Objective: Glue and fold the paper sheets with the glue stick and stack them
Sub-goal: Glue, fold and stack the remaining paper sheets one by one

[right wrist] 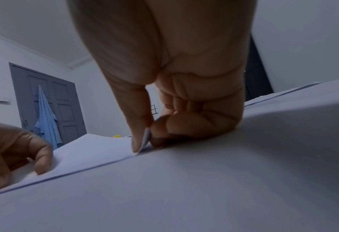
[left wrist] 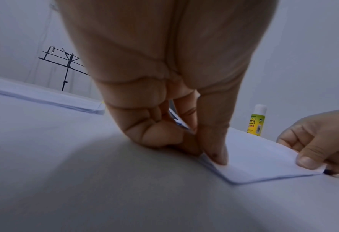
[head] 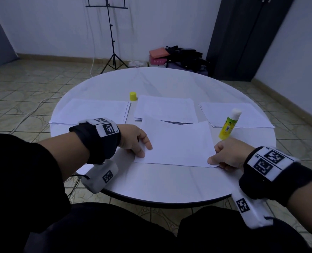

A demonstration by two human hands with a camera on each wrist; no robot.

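A folded white paper sheet (head: 177, 143) lies on the round white table (head: 151, 183) in front of me. My left hand (head: 138, 143) pinches its near left corner (left wrist: 230, 171), thumb on top, fingers curled underneath. My right hand (head: 222, 157) pinches the near right corner (right wrist: 144, 139) between thumb and curled fingers. The uncapped yellow-green glue stick (head: 229, 125) stands upright just beyond my right hand, also seen as the glue stick (left wrist: 256, 120) in the left wrist view. Its yellow cap (head: 132, 96) stands farther back.
Three stacks of white sheets lie across the table: a left stack (head: 93, 111), a middle stack (head: 166, 108) and a right stack (head: 235, 114). A music stand (head: 112, 33), bags (head: 184, 57) and a dark cabinet (head: 243, 37) stand beyond the table.
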